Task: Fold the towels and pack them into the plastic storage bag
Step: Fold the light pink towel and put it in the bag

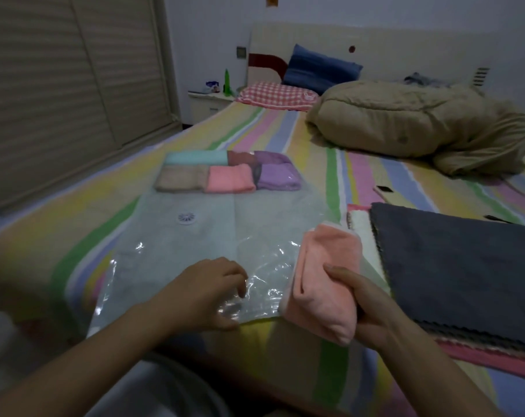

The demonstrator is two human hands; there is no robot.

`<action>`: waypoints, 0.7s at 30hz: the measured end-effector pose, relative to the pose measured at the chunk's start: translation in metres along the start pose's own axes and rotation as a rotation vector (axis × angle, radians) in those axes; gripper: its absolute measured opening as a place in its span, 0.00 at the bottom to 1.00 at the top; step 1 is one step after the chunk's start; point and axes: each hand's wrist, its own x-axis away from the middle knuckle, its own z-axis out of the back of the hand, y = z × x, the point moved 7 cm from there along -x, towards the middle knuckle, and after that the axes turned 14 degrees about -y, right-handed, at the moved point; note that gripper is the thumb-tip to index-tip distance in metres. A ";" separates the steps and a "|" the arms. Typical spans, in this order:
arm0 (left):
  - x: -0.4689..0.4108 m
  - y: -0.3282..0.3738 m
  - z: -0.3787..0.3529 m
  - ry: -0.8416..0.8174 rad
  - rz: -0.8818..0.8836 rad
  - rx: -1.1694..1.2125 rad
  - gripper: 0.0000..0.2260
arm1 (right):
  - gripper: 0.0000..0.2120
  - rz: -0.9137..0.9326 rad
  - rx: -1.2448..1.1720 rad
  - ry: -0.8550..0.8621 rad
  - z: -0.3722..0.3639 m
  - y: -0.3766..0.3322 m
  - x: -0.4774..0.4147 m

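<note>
Closest to you, your left hand (pixel 213 291) sits at the near, open edge of the plastic storage bag (pixel 195 251), fingers curled down and thumb beneath, pinching the crinkled film. Just to its right, your right hand (pixel 366 311) grasps a folded pink towel (pixel 324 284), thumb on top and fingers wrapped under it. The towel is over the bag's near right corner, and it overlaps that edge.

Right of that hand lies a flat stack of unfolded towels (pixel 453 266). A dark grey one is on top, with pink and white edges showing under it. The stack lies just beside the bag's right side, close against your wrist.

The bag lies flat on the striped sheet (pixel 339 176) and runs away from you. Its near half holds nothing, and a round white valve (pixel 185 218) is set in the upper film, left of centre. At the far end six folded towels lie in two rows under the film. The near row is a beige towel (pixel 180 179), a pink one (pixel 231 179) and a purple one (pixel 279 177). Behind them are a teal towel (pixel 195 158), a dark reddish one (pixel 240 158) and a second purple one (pixel 271 158). They are packed touching one another.

Farther back on the right a tan duvet (pixel 405 121) is heaped. A red checked pillow (pixel 276 93) and a blue pillow (pixel 321 69) rest by the headboard. A green bottle (pixel 227 81) stands on the nightstand (pixel 210 100), and slatted wardrobe doors (pixel 74 70) fill the left wall.
</note>
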 end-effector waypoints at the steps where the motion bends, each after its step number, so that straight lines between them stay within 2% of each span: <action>1: -0.001 0.006 -0.003 -0.018 -0.036 -0.054 0.17 | 0.12 -0.002 -0.002 -0.002 0.000 0.000 0.001; 4: -0.005 0.007 -0.009 -0.030 -0.059 -0.113 0.12 | 0.12 -0.001 -0.009 -0.005 0.003 0.000 0.003; 8: -0.005 0.001 0.000 -0.033 -0.033 -0.075 0.11 | 0.12 0.027 -0.013 0.014 0.013 -0.001 0.006; 11: -0.003 0.010 0.003 -0.031 -0.061 -0.142 0.05 | 0.19 0.023 -0.008 0.024 0.018 0.001 0.006; 14: 0.004 0.019 0.006 0.098 -0.012 -0.290 0.06 | 0.25 0.017 -0.008 0.063 0.024 0.002 0.009; 16: 0.010 0.020 0.019 0.238 0.066 -0.296 0.07 | 0.28 0.011 -0.018 0.077 0.025 0.003 0.010; 18: 0.014 0.016 0.034 0.355 0.154 -0.219 0.07 | 0.30 0.009 -0.028 0.070 0.025 0.003 0.011; 21: 0.013 0.005 0.050 0.385 0.318 0.026 0.06 | 0.27 0.016 -0.025 0.025 0.024 0.001 0.010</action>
